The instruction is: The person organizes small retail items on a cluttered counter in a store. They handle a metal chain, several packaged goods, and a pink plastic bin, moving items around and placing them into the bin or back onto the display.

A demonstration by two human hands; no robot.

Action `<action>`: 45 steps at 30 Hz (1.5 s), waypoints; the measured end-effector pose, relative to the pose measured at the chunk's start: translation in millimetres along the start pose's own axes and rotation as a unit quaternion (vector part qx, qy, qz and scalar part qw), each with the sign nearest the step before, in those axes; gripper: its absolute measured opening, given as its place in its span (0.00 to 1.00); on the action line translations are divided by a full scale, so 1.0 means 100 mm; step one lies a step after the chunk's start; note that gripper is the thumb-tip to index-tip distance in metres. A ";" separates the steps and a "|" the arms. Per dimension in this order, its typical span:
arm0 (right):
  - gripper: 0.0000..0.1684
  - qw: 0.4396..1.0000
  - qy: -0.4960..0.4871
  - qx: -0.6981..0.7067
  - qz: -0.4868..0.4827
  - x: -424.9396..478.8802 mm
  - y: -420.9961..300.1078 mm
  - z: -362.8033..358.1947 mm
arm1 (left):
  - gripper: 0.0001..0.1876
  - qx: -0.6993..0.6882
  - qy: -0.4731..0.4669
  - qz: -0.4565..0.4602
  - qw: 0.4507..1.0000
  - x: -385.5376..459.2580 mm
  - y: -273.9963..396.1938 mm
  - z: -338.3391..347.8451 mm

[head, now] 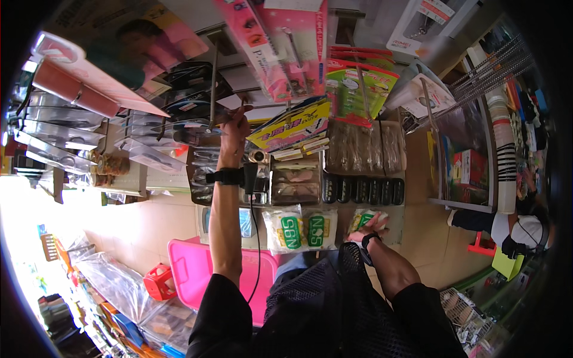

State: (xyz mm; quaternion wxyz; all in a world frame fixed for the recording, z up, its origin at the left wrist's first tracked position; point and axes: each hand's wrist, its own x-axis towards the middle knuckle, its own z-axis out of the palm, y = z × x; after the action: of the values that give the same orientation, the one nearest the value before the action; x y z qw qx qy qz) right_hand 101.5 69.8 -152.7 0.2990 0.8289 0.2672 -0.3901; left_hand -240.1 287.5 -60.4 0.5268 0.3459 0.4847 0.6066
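My left hand is raised among the hanging packs, fingers by a metal display hook. Clear-fronted dark packs hang to its left, and yellow-and-pink cards hang to its right. Its fingertips are partly hidden, so whether they hold anything is unclear. Lower down, my right hand lies over a small white-and-green pack on the bottom shelf, its fingers spread. To its left stand two plump white packs with green print, one wide and one narrower.
A pink plastic bin stands below my left arm, beside a red stool. Shelf trays hold wrapped items and black cases. Pink carded tools hang close overhead. Another person is at the far right.
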 end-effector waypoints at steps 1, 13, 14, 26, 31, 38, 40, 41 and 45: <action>0.87 1.000 -0.001 -0.002 0.003 0.01 0.00 -0.01 | 0.13 -0.027 -0.001 -0.015 1.000 0.03 -0.01 -0.05; 0.87 1.000 -0.012 -0.014 -0.006 0.39 0.04 0.30 | 0.12 0.271 0.002 0.086 0.959 -0.05 0.16 0.02; 0.87 1.000 -0.013 -0.007 -0.007 0.45 0.06 0.33 | 0.12 0.288 -0.003 0.108 0.951 -0.04 0.15 0.02; 0.87 0.999 0.023 -0.039 -0.006 0.27 0.01 0.21 | 0.12 0.126 0.037 0.058 0.990 0.11 -0.17 -0.22; 0.87 1.000 0.014 0.006 -0.014 0.18 0.05 0.14 | 0.12 0.067 0.000 0.048 0.997 0.08 -0.15 -0.26; 0.86 1.000 0.015 0.002 -0.018 0.14 0.04 0.09 | 0.13 0.456 -0.035 0.386 0.801 0.10 -0.22 -0.49; 0.86 1.000 0.009 -0.005 -0.016 0.18 0.03 0.10 | 0.15 0.426 -0.046 0.313 0.848 0.13 -0.36 -0.71; 0.86 1.000 0.005 -0.010 -0.016 0.18 0.03 0.11 | 0.15 0.410 -0.048 0.276 0.868 0.15 -0.42 -0.81; 0.86 1.000 0.007 0.010 -0.008 0.19 0.02 0.11 | 0.14 0.440 -0.054 0.264 0.857 0.13 -0.27 -0.48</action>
State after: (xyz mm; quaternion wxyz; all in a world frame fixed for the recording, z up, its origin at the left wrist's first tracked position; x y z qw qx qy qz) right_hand 108.5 64.7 -172.9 0.2859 0.8324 0.2716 -0.3894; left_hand -278.9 288.8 -101.1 0.1655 0.6886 0.5622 0.4270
